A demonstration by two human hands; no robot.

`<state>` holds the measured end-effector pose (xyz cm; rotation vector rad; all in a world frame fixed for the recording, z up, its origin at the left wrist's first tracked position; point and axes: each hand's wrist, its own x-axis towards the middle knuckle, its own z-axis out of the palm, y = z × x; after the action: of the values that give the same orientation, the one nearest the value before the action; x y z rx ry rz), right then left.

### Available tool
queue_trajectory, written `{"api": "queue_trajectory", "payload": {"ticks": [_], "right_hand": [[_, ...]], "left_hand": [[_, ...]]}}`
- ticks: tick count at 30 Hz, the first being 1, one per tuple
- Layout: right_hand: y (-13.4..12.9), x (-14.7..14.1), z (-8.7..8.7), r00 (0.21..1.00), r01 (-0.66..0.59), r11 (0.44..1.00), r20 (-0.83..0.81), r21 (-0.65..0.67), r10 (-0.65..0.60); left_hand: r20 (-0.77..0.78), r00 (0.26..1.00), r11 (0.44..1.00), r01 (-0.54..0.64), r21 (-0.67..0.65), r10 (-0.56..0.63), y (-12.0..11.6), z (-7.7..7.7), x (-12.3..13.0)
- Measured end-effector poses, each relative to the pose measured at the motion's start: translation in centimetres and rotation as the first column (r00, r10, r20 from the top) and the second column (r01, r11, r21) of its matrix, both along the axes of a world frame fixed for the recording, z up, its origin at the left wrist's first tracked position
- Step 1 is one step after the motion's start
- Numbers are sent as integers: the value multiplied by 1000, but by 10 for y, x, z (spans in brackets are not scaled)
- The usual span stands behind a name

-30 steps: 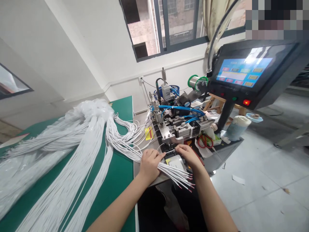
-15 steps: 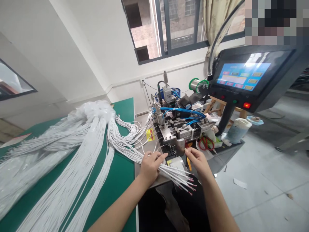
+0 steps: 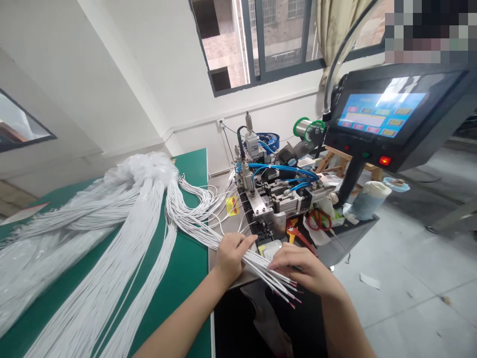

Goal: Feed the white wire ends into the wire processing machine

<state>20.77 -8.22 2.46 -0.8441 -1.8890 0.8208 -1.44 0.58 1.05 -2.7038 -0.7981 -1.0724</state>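
Note:
My left hand [image 3: 234, 256] is closed round a bundle of white cables [image 3: 214, 242] at the front edge of the machine table. The cable ends [image 3: 286, 293] fan out to the right past this hand, with short pinkish-red cores showing at the tips. My right hand [image 3: 307, 268] is at these ends, its bent fingers closing on cables near the upper side of the fan. Its fingertips are partly hidden. Just beyond both hands stands a bench machine [image 3: 261, 204] with metal cylinders and blue air hoses, and several single cables run into its left side.
On the left, a green table [image 3: 194, 169] bears long heaps of white cables [image 3: 122, 238]. Orange-handled pliers [image 3: 292, 232] and red-handled scissors [image 3: 319, 219] lie right of the machine. A control screen [image 3: 383, 115] overhangs the right side, near a wire spool [image 3: 308, 129].
My right hand has moved left and down from beside the machine to the cable ends, uncovering the pliers. My left hand stays on the bundle. The view has shifted slightly.

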Motion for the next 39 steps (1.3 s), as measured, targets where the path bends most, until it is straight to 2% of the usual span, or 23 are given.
{"api": "queue_trajectory", "payload": {"ticks": [2, 5, 9, 14, 16, 18, 27, 30, 35, 37, 39], "right_hand": [[1, 0, -2, 1000, 19, 1000, -8, 9, -19], [1, 1, -2, 994, 111, 994, -16, 0, -111], [-4, 5, -1, 967, 253, 963, 60, -97, -249], [-6, 9, -7, 909, 415, 859, 88, -299, -408], [-3, 9, -11, 868, 485, 810, 69, -329, -492], [1, 9, -14, 838, 523, 784, 34, -334, -545], [6, 5, -12, 902, 398, 872, -54, -284, -429], [6, 8, -14, 904, 383, 871, -69, -308, -422], [7, 12, -20, 907, 289, 875, -180, -389, -380], [9, 10, -23, 893, 306, 865, -195, -399, -406], [11, 7, -25, 858, 377, 839, -192, -393, -476]], "left_hand": [[10, 1000, 1000, -1, 11, 1, 0, -2, -1], [9, 1000, 1000, -4, 30, 4, 1, -3, 0], [9, 1000, 999, -18, 27, 17, 1, -4, 0], [-25, 998, 998, 63, 15, -63, 3, 0, -1], [-43, 994, 995, 98, 18, -97, 2, 2, -1], [-48, 994, 994, 104, 22, -103, 1, 4, 0], [-35, 997, 998, 63, -8, -63, -4, 7, 3], [-26, 998, 999, 49, -20, -50, -4, 5, 3], [-13, 999, 999, 34, -31, -35, -4, 3, 4], [-28, 998, 998, 47, -33, -48, -4, 4, 4], [-50, 996, 997, 67, -36, -69, -3, 5, 4]]}}
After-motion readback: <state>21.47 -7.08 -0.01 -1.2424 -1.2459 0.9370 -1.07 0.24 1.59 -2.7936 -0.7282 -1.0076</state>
